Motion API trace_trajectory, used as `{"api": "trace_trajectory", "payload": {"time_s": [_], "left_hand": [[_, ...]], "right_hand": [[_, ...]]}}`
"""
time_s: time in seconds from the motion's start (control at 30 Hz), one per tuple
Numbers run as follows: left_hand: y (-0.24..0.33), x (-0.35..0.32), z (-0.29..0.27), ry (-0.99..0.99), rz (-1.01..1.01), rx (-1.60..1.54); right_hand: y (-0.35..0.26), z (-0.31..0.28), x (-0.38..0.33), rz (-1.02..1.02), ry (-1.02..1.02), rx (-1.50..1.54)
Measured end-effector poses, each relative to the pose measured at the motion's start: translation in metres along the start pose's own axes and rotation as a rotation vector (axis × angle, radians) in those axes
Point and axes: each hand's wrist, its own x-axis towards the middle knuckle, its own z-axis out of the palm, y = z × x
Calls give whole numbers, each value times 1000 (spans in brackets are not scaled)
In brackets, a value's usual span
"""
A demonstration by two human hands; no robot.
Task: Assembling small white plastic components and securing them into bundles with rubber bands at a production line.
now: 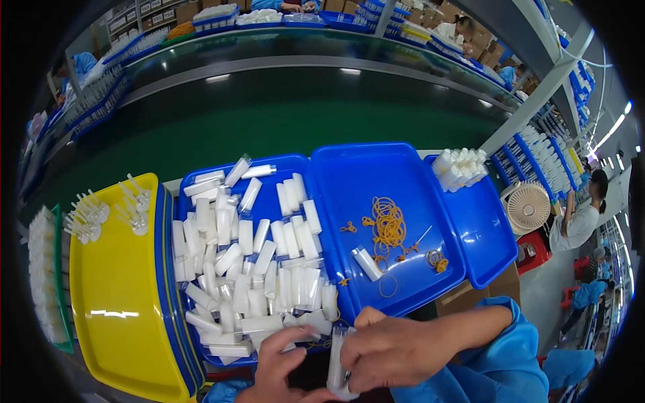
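Note:
In front of me, my right hand (386, 349) is closed round a white tube with a clear, glossy wrapping (337, 359), held roughly upright over the near edge of the trays. My left hand (282, 366) is beside it, thumb and forefinger spread apart in a curve. One of its lower digits reaches to the tube's bottom end and seems to touch it. Just beyond the left hand is a blue tray (252, 161) heaped with many similar white tubes (259, 282). Some tubes there have clear ends.
Right of the heap, another blue tray (356, 174) holds orange rubber bands (388, 225) and one tube (367, 264). Bundled white tubes (459, 168) stand in a smaller blue tray (480, 228). Stacked yellow trays (121, 282) are left; a green conveyor (282, 111) runs behind. A fan (529, 206) stands right.

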Motion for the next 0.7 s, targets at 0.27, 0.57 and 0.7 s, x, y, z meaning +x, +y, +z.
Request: {"api": "trace_trajectory", "payload": {"time_s": [0.27,0.57,0.7], "left_hand": [[-5,27,12,-527,-338,-627],[9,25,16,-290,-398,-828],[9,20,14,-328,-587,-968]], "right_hand": [[-5,11,10,-255,54,-100],[126,-101,-81,972,674,-633],[142,-97,-90,1034,649,-587]]}}
